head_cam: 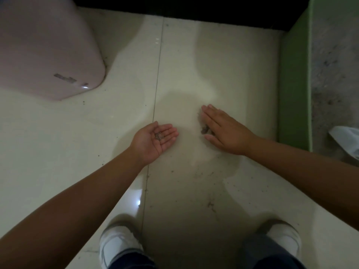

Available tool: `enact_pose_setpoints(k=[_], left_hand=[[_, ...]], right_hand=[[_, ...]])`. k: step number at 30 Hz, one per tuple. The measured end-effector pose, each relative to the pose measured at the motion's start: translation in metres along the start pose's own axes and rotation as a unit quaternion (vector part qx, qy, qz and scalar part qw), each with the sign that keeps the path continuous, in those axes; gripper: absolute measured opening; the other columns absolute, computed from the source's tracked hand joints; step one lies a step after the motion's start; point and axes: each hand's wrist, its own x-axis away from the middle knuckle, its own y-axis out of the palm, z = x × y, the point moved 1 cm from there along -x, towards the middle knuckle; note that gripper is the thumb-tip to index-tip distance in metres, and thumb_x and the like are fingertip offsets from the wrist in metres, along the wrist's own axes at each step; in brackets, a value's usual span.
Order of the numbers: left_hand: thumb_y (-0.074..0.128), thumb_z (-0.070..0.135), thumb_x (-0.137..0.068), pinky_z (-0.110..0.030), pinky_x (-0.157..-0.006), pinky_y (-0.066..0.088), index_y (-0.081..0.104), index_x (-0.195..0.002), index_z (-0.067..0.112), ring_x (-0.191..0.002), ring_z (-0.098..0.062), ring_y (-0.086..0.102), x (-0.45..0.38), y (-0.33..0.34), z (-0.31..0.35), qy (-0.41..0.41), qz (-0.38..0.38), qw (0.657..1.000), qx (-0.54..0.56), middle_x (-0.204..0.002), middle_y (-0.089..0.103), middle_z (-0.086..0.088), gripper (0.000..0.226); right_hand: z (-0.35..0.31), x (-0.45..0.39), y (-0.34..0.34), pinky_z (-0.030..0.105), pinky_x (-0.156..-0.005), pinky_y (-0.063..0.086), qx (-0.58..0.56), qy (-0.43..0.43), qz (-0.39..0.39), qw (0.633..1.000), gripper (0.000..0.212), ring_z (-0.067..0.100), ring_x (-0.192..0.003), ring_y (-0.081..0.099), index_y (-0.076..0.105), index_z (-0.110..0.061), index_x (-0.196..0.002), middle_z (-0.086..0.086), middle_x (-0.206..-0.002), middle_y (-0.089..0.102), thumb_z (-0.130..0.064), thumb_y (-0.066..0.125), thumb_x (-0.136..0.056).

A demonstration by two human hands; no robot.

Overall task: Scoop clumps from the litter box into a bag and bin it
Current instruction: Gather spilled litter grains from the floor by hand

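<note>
My left hand (155,137) is held palm up over the tiled floor, fingers straight, with a small pile of grey litter grains (159,136) lying in the palm. My right hand (223,130) lies flat, palm down, on the floor to the right. A small heap of spilled litter (205,130) sits against its thumb side. The green litter box (295,84) stands at the right edge, filled with grey litter (334,74). A piece of white plastic bag (347,138) shows at the far right on the litter.
A pink plastic bin or appliance (44,49) stands at the upper left. Scattered litter grains (210,205) dot the cream floor tiles (223,61) near my two white shoes (116,243). A dark gap runs along the top edge.
</note>
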Motion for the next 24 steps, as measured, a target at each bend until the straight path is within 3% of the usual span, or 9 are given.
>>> enact_pose_setpoints(k=[2,5,9,11,14,17,19,22,24], left_hand=[[0.029,0.022,-0.1,-0.025,-0.048,0.055,0.066,-0.069,-0.005,-0.05,-0.02,0.069,0.001,-0.001,0.0,0.0,0.01,1.0,-0.005,-0.057,0.069,-0.014,0.055],[0.029,0.024,-0.1,-0.021,-0.044,0.053,0.066,-0.043,0.001,-0.045,-0.018,0.067,0.001,-0.005,0.001,0.006,0.023,0.999,-0.021,-0.05,0.065,-0.011,0.072],[0.03,0.024,-0.1,-0.02,-0.043,0.052,0.061,-0.054,-0.002,-0.042,-0.017,0.065,0.001,-0.001,0.004,0.012,0.036,0.999,-0.021,-0.046,0.063,-0.011,0.062],[0.029,0.024,-0.1,-0.021,-0.043,0.052,0.058,-0.054,-0.002,-0.041,-0.017,0.064,-0.001,0.004,0.007,0.02,0.036,0.999,-0.012,-0.045,0.062,-0.011,0.061],[0.028,0.025,-0.101,-0.02,-0.048,0.054,0.053,-0.068,-0.002,-0.047,-0.018,0.066,-0.002,0.013,0.008,0.016,0.029,0.999,-0.036,-0.047,0.064,-0.01,0.049],[0.028,0.027,-0.101,-0.027,-0.064,0.052,0.054,-0.073,-0.002,-0.068,-0.022,0.062,-0.004,0.019,0.006,-0.004,0.025,0.996,-0.087,-0.05,0.066,-0.011,0.048],[0.028,0.027,-0.101,-0.028,-0.065,0.051,0.054,-0.073,-0.001,-0.067,-0.023,0.061,-0.004,0.02,0.005,-0.017,0.036,0.992,-0.121,-0.048,0.065,-0.01,0.048],[0.031,0.024,-0.101,-0.021,-0.048,0.053,0.053,-0.069,-0.001,-0.045,-0.018,0.065,-0.006,0.02,0.007,-0.024,0.049,0.988,-0.147,-0.045,0.063,-0.01,0.046],[0.032,0.024,-0.101,-0.019,-0.043,0.052,0.053,-0.068,-0.002,-0.04,-0.016,0.064,-0.007,0.018,0.007,-0.02,0.052,0.988,-0.145,-0.044,0.063,-0.01,0.046]], right_hand=[[0.0,-0.009,0.002,0.043,-0.114,0.019,-0.038,0.003,-0.065,0.997,0.1,0.037,-0.139,0.025,0.026,0.005,-0.14,0.023,-0.15,0.024,-0.068,-0.008,-0.081],[0.0,-0.009,0.001,0.029,-0.111,-0.001,-0.05,-0.012,-0.11,0.993,0.118,0.029,-0.144,0.009,0.014,-0.001,-0.145,0.016,-0.155,0.007,-0.073,-0.028,-0.061],[0.0,0.006,0.001,0.041,-0.09,0.047,0.071,-0.053,-0.075,0.993,0.084,0.031,-0.111,0.061,0.057,0.004,-0.12,0.021,-0.125,0.059,-0.049,-0.004,-0.095],[0.002,0.015,0.0,0.041,-0.078,0.054,0.073,-0.068,-0.089,0.991,0.078,0.027,-0.104,0.066,0.061,0.0,-0.116,0.016,-0.118,0.065,-0.043,-0.001,-0.097],[0.006,0.023,-0.005,0.047,-0.08,0.053,0.044,-0.035,-0.032,0.998,0.071,0.032,-0.105,0.064,0.054,0.002,-0.12,0.02,-0.119,0.063,-0.043,0.003,-0.098],[0.012,0.021,-0.009,0.039,-0.11,0.026,-0.066,0.118,-0.014,0.991,0.086,0.038,-0.134,0.035,0.034,0.008,-0.136,0.028,-0.144,0.034,-0.057,0.01,-0.085],[0.012,0.022,-0.005,0.029,-0.115,0.002,-0.119,0.185,-0.059,0.974,0.101,0.029,-0.145,0.005,0.013,0.002,-0.144,0.02,-0.154,0.006,-0.064,0.001,-0.068],[-0.003,0.028,0.001,0.023,-0.11,-0.009,-0.123,0.139,-0.093,0.978,0.123,0.014,-0.138,-0.016,0.003,-0.002,-0.146,0.014,-0.155,-0.006,-0.082,-0.02,-0.055],[-0.014,0.033,0.006,0.023,-0.108,-0.012,-0.125,0.112,-0.086,0.982,0.125,0.013,-0.136,-0.016,0.003,-0.002,-0.146,0.014,-0.155,-0.004,-0.078,-0.031,-0.052]])
